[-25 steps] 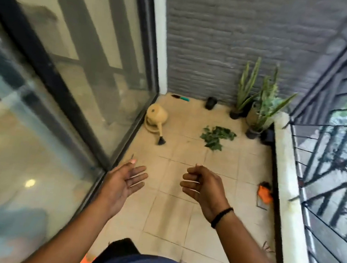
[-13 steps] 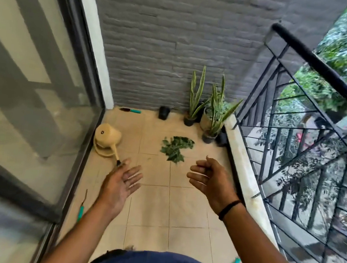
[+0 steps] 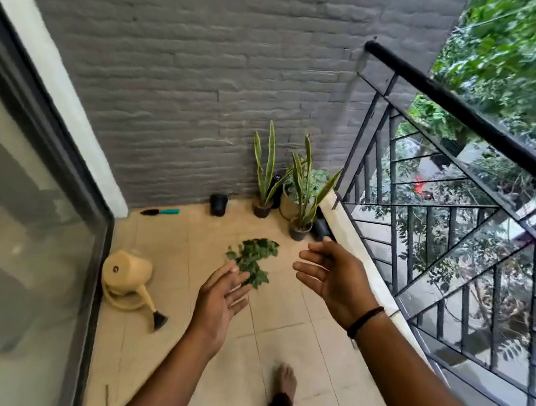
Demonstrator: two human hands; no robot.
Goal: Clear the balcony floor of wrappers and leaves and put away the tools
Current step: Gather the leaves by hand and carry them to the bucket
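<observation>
Pots (image 3: 261, 209) hold snake plants; left hand (image 3: 217, 302) and right hand (image 3: 335, 279) spread, holding nothing.

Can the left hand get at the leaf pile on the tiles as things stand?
Probably yes. The left hand is open and empty, stretched toward the leaf pile, and only bare floor shows between them. The pile lies low on the tiles, so the person would likely have to bend down.

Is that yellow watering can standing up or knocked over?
Knocked over: the watering can lies on its side on the floor tiles, its spout resting along the floor.
</observation>
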